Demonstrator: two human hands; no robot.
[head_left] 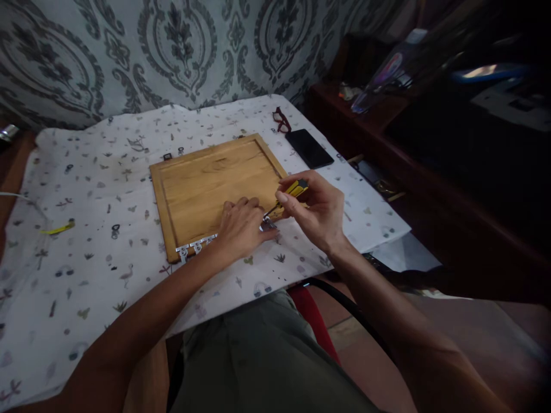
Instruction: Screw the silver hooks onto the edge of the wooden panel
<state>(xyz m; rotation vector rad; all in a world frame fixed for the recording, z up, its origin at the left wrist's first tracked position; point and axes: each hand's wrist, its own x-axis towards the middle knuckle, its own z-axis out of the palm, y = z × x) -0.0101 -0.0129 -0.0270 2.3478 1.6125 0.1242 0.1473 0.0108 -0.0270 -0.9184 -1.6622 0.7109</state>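
Observation:
A wooden board (210, 192) with a raised frame lies on the patterned cloth. Along its near edge runs a row of small silver metal fittings (197, 246), partly covered by my left hand and forearm. My left hand (243, 226) rests on that edge, fingers curled over the wood, with thumb and fingers around a silver metal fitting (267, 223) at the right end. In my right hand (316, 209) is a yellow and black screwdriver (297, 188), tilted, gripped by its handle. Its shaft points down-left to that fitting; whether the tip touches a screw is too small to tell.
Beyond the board's right corner lie a black phone (310, 148) and red-framed glasses (282, 120). A yellow strip-like object (59, 228) is on the cloth (94, 195) at left. Dark wooden furniture (365, 123) stands at right, with a clear plastic bottle (390, 69) on it.

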